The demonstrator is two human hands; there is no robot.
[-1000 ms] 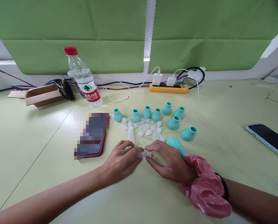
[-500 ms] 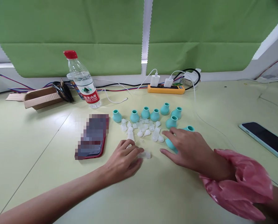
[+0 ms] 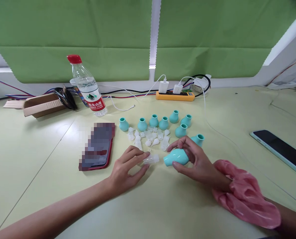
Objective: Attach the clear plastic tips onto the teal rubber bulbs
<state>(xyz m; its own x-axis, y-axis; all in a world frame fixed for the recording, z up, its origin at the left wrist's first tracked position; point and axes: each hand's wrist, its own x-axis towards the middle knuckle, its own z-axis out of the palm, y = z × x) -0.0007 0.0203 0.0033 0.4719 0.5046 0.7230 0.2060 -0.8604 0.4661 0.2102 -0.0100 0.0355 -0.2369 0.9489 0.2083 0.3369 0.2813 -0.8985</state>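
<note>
Two hands met over the counter, each gripping one part.

The right hand [image 3: 197, 161] was closed around a teal rubber bulb [image 3: 175, 157], lifted just off the counter [image 3: 162, 205] and lying on its side, its long axis running roughly left to right with the narrow mouth end turned toward the left hand [image 3: 126, 167]. That hand pinched a small clear plastic piece [image 3: 151, 159] between thumb and fingertips, also lying sideways, its end aimed back at the bulb. The two parts sat nearly in line, just apart, with the bulb to the right of the clear piece. Behind them lay a heap of clear small parts [image 3: 150, 137] and a curved row of other teal bulbs [image 3: 162, 122]. A red phone [image 3: 98, 146] lay to the left, a water bottle [image 3: 87, 87] farther back.
</note>
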